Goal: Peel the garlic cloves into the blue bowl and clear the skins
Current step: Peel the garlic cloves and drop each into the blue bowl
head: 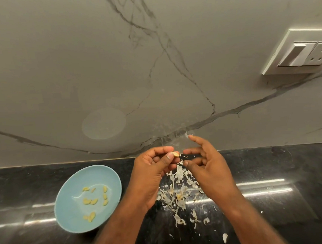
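Observation:
My left hand (151,170) pinches a small garlic clove (176,154) between thumb and fingers, above the black counter. My right hand (207,168) hovers just right of the clove with fingers loosely spread; its fingertips are close to the clove but hold nothing. A blue bowl (68,216) sits on the counter to the left of my left forearm, with several peeled yellowish cloves (95,201) inside. A scatter of papery white garlic skins (179,193) lies on the counter under and between my hands.
The black glossy counter (271,172) runs across the lower view. A grey marble backsplash (116,68) rises behind it. A white switch and socket plate (300,53) is on the wall at the upper right. Stray skin bits (225,237) lie near the front edge.

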### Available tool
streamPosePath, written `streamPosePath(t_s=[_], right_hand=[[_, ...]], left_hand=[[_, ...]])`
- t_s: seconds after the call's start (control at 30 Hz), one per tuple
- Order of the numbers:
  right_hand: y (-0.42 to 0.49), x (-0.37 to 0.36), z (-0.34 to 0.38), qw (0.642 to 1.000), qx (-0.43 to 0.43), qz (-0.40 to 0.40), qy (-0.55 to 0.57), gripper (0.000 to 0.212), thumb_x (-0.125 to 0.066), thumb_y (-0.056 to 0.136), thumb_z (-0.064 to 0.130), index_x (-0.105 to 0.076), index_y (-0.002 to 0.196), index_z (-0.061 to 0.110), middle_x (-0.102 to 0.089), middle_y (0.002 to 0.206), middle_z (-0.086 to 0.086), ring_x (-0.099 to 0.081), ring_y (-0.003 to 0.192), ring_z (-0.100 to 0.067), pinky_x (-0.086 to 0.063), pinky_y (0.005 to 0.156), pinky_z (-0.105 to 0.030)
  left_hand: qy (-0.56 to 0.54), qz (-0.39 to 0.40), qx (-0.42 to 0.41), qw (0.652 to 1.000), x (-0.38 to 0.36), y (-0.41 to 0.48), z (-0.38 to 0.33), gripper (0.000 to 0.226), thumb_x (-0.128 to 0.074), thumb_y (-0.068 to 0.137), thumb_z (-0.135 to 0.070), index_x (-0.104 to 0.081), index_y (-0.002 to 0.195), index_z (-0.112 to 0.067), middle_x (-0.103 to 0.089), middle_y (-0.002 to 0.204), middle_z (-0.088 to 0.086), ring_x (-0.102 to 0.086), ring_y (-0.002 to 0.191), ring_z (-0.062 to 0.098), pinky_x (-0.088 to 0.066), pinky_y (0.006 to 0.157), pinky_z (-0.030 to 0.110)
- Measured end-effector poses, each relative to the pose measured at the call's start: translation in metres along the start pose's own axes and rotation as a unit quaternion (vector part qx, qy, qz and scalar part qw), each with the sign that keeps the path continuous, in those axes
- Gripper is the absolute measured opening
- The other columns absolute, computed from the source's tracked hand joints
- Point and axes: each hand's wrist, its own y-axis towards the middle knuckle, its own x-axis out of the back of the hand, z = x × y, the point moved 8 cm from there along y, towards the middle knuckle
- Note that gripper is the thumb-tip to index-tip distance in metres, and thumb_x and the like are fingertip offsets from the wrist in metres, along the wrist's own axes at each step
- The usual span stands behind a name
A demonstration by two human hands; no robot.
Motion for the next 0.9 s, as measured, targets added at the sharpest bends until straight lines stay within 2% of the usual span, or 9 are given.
streamPosePath(t_s=[0.03, 0.13, 0.2, 0.3, 0.4, 0.5, 0.57, 0.7, 0.9], right_hand=[[-0.001, 0.001, -0.001, 1.0, -0.003, -0.01, -0.004, 0.043, -0.071, 0.09, 0.011, -0.06, 0.12, 0.039, -0.073, 0.094, 0.009, -0.068, 0.075, -0.004, -0.055, 0.068, -0.022], [-0.006, 0.011, 0.007, 0.997, 0.016, -0.071, 0.038, 0.002, -0.072, 0.09, 0.024, -0.071, 0.088, 0.024, -0.072, 0.07, -0.002, -0.068, 0.062, -0.01, -0.056, 0.06, -0.024], [-0.005, 0.012, 0.008, 0.996, 0.007, -0.065, 0.062, 0.016, -0.071, 0.086, 0.033, -0.07, 0.082, 0.018, -0.07, 0.065, -0.006, -0.064, 0.056, -0.012, -0.054, 0.056, -0.023], [-0.003, -0.002, 0.007, 0.994, -0.022, 0.022, 0.103, 0.022, -0.073, 0.079, 0.034, -0.072, 0.092, 0.017, -0.074, 0.077, -0.006, -0.066, 0.063, -0.013, -0.054, 0.06, -0.024], [-0.004, -0.009, 0.006, 0.991, -0.021, 0.029, 0.131, 0.013, -0.075, 0.085, 0.019, -0.073, 0.097, 0.017, -0.075, 0.084, -0.005, -0.068, 0.068, -0.015, -0.056, 0.063, -0.028], [-0.005, -0.008, 0.007, 0.992, -0.001, 0.021, 0.124, 0.004, -0.07, 0.09, 0.016, -0.074, 0.093, 0.016, -0.075, 0.082, -0.003, -0.068, 0.069, -0.014, -0.056, 0.064, -0.027], [-0.005, -0.01, 0.007, 0.993, -0.002, 0.041, 0.108, 0.003, -0.07, 0.091, 0.017, -0.073, 0.092, 0.016, -0.075, 0.081, -0.003, -0.067, 0.07, -0.015, -0.056, 0.065, -0.028], [-0.001, -0.013, 0.003, 0.994, -0.018, 0.084, 0.072, 0.003, -0.068, 0.092, 0.014, -0.07, 0.09, 0.013, -0.074, 0.077, 0.0, -0.068, 0.07, -0.017, -0.055, 0.066, -0.029], [0.001, -0.014, 0.003, 0.983, -0.038, 0.15, 0.103, 0.007, -0.066, 0.093, 0.009, -0.066, 0.089, 0.003, -0.068, 0.069, -0.001, -0.064, 0.065, -0.018, -0.052, 0.058, -0.027]], left_hand=[[0.002, 0.0, -0.002, 1.0, 0.0, 0.0, 0.0, 0.031, -0.07, 0.072, -0.009, -0.069, 0.103, -0.002, -0.076, 0.095, 0.015, -0.072, 0.085, 0.022, -0.059, 0.076, 0.027], [0.017, -0.005, -0.011, 1.0, 0.0, -0.001, -0.002, 0.032, -0.07, 0.071, -0.01, -0.07, 0.102, -0.002, -0.076, 0.096, 0.013, -0.072, 0.087, 0.02, -0.059, 0.08, 0.027], [0.028, -0.01, -0.019, 0.999, -0.001, -0.002, -0.004, 0.032, -0.07, 0.071, -0.012, -0.07, 0.101, -0.004, -0.077, 0.095, 0.011, -0.073, 0.087, 0.017, -0.059, 0.081, 0.026], [0.052, -0.015, -0.04, 0.998, -0.003, -0.003, -0.007, 0.03, -0.072, 0.069, -0.015, -0.073, 0.097, -0.007, -0.077, 0.092, 0.007, -0.072, 0.087, 0.014, -0.057, 0.077, 0.022], [0.099, -0.016, -0.064, 0.993, -0.004, -0.004, -0.009, 0.019, -0.074, 0.073, -0.012, -0.076, 0.092, -0.011, -0.077, 0.088, 0.004, -0.072, 0.085, 0.011, -0.055, 0.075, 0.019], [0.168, -0.019, -0.096, 0.981, -0.003, -0.006, -0.013, 0.011, -0.074, 0.079, -0.013, -0.076, 0.09, -0.016, -0.077, 0.085, 0.0, -0.072, 0.081, 0.008, -0.054, 0.073, 0.019], [0.249, -0.006, -0.118, 0.961, -0.004, -0.008, -0.017, 0.007, -0.07, 0.086, -0.021, -0.076, 0.089, -0.019, -0.076, 0.081, -0.003, -0.071, 0.078, 0.007, -0.055, 0.071, 0.02], [0.482, 0.051, -0.174, 0.857, -0.012, -0.008, -0.016, 0.031, -0.053, 0.098, -0.037, -0.066, 0.078, -0.018, -0.064, 0.069, -0.002, -0.058, 0.065, 0.013, -0.049, 0.061, 0.036], [0.48, 0.109, -0.153, 0.857, -0.023, -0.011, -0.008, 0.037, -0.039, 0.103, -0.037, -0.055, 0.077, -0.015, -0.058, 0.068, 0.003, -0.052, 0.062, 0.016, -0.046, 0.063, 0.042]])
